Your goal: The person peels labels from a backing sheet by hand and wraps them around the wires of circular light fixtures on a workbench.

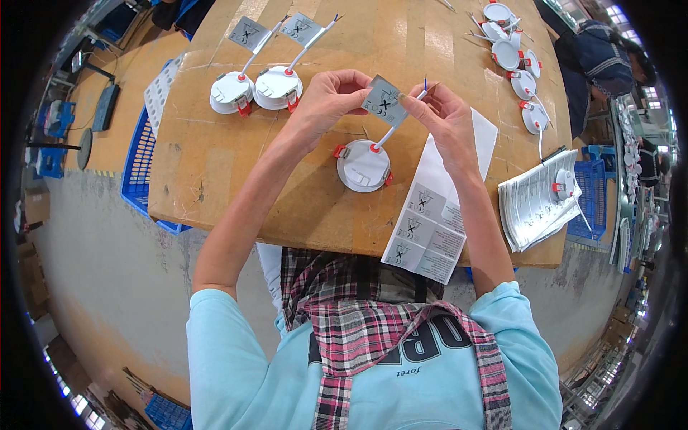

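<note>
Hands, left (326, 97) and right (438, 107), pinch a square grey label (384, 100) on a round lamp's (363, 165) thin cable (393, 130).

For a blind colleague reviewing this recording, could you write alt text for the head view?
Both hands, left hand and right hand, hold a small grey square label on the white cable of a round white recessed lamp lying on a wooden table; two labelled lamps lie beyond.

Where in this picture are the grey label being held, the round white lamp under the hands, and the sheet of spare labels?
grey label (384, 101), head view, on its flat face.
round white lamp (363, 166), head view, on its white back.
sheet of labels (428, 233), head view, on a grey sticker.
</note>
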The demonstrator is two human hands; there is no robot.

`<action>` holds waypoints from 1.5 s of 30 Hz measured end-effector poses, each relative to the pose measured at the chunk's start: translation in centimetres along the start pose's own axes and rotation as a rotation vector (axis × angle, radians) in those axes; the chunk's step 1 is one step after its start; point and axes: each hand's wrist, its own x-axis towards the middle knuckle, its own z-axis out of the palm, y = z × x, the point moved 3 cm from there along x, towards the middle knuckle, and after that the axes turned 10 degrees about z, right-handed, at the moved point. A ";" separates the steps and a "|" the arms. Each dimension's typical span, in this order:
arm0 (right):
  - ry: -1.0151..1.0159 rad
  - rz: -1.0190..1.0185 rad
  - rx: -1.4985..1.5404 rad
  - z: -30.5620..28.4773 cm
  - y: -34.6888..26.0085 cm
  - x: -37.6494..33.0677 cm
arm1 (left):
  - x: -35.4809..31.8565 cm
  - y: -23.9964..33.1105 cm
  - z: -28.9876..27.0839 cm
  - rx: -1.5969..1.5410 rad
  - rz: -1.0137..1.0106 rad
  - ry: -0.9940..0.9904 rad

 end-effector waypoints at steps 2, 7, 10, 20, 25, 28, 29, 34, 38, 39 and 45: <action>-0.012 -0.027 0.022 0.1 0.2 0.1 | 0.0 0.0 -0.1 -0.018 0.007 -0.022; -0.017 -0.039 0.062 0.1 0.4 0.1 | 0.0 -0.4 0.0 -0.053 -0.038 0.011; 0.004 -0.047 0.073 0.0 0.5 0.3 | 0.0 -0.5 0.2 -0.053 -0.012 0.003; -0.003 -0.126 0.019 -0.4 0.2 0.0 | 0.0 -0.6 0.1 -0.036 -0.011 -0.066; 0.099 -0.355 -0.210 -1.0 -0.3 -0.1 | -0.8 -0.1 -0.9 -0.428 0.000 0.029; 0.148 -0.312 -0.143 -1.0 -1.0 -0.5 | -1.8 0.5 -0.9 -0.307 0.096 0.084; 0.127 -0.246 -0.109 -0.9 -1.2 -0.5 | -2.2 0.9 -0.6 -0.126 0.137 0.072; 0.070 -0.218 -0.265 -0.8 -1.5 -0.1 | -3.4 0.4 3.4 0.225 0.037 -0.086; -0.086 -0.105 -0.106 -0.2 -1.2 0.1 | -3.1 -0.3 3.7 0.251 -0.020 -0.031; -0.154 -0.030 -0.068 -0.2 -1.0 0.2 | -3.3 -0.6 3.7 0.231 0.010 0.035; -0.409 0.239 0.038 -1.1 -1.3 0.5 | -4.0 -1.0 3.7 0.376 0.078 0.200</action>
